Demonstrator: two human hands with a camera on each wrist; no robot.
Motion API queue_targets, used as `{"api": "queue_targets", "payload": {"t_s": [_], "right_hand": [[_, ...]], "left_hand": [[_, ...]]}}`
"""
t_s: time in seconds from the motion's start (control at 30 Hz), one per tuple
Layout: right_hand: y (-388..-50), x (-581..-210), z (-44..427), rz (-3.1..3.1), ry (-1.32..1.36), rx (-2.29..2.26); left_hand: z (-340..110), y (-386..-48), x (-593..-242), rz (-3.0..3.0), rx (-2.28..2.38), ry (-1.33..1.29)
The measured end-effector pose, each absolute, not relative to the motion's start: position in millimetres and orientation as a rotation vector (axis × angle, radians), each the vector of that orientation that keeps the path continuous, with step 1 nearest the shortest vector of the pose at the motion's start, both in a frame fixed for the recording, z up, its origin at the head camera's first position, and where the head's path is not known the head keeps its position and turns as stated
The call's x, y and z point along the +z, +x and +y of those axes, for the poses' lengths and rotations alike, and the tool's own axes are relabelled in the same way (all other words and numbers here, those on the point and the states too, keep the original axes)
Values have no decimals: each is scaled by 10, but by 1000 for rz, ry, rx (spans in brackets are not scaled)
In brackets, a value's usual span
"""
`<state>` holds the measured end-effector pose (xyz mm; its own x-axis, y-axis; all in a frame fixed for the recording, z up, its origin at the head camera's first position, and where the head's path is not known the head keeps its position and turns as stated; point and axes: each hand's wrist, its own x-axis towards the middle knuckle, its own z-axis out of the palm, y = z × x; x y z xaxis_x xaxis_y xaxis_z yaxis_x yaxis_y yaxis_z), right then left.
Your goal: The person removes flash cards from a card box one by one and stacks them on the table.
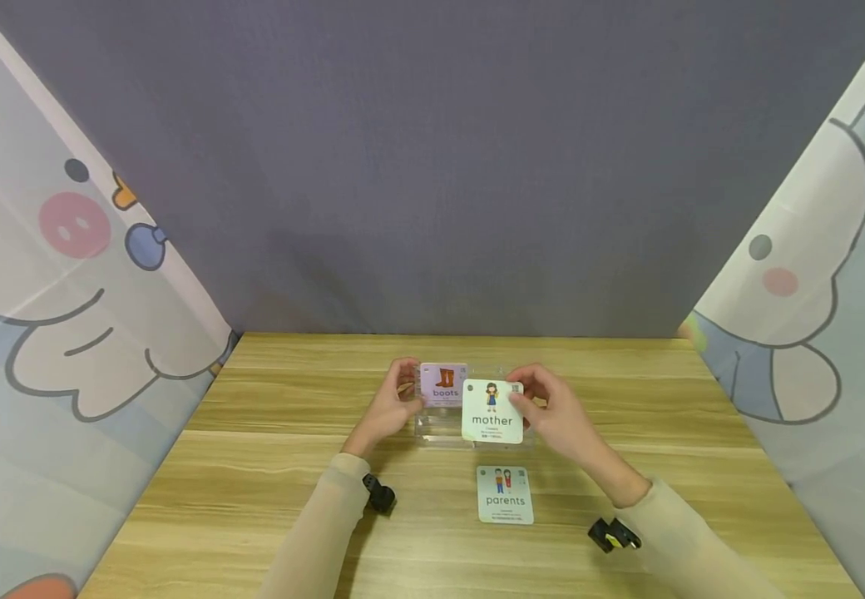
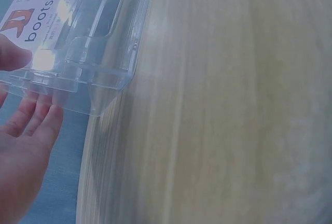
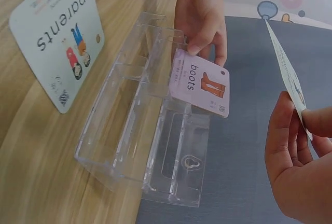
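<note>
A clear plastic holder (image 1: 438, 429) with stepped compartments stands on the table. In its back row, on the left, a pink "boots" card (image 3: 199, 85) is upright. My left hand (image 1: 391, 406) grips the holder's left end, thumb in front by the card and fingers behind, as the left wrist view shows. With thumb and fingers my right hand (image 1: 556, 414) pinches a white "mother" card (image 1: 492, 426) by its right edge. That card is held up in front of the holder's right part, apart from it in the right wrist view. A "parents" card (image 1: 505, 503) lies flat nearer me.
The wood-grain table (image 1: 253, 482) runs back to a grey-blue partition (image 1: 432, 183). Cartoon-printed curtains (image 1: 51, 358) hang at both sides. Small black devices (image 1: 381, 495) sit at both wrists.
</note>
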<state>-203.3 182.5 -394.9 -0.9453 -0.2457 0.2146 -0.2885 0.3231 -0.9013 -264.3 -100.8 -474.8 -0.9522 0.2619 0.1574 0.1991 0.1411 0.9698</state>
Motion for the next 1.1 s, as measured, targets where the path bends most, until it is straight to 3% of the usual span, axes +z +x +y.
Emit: {"api": "queue_targets", "payload": {"t_s": [1.1], "right_hand": [[-1855, -4219, 1884, -2626, 455, 1689]], "left_hand": [[-1016, -2641, -4742, 2306, 2016, 485]]}}
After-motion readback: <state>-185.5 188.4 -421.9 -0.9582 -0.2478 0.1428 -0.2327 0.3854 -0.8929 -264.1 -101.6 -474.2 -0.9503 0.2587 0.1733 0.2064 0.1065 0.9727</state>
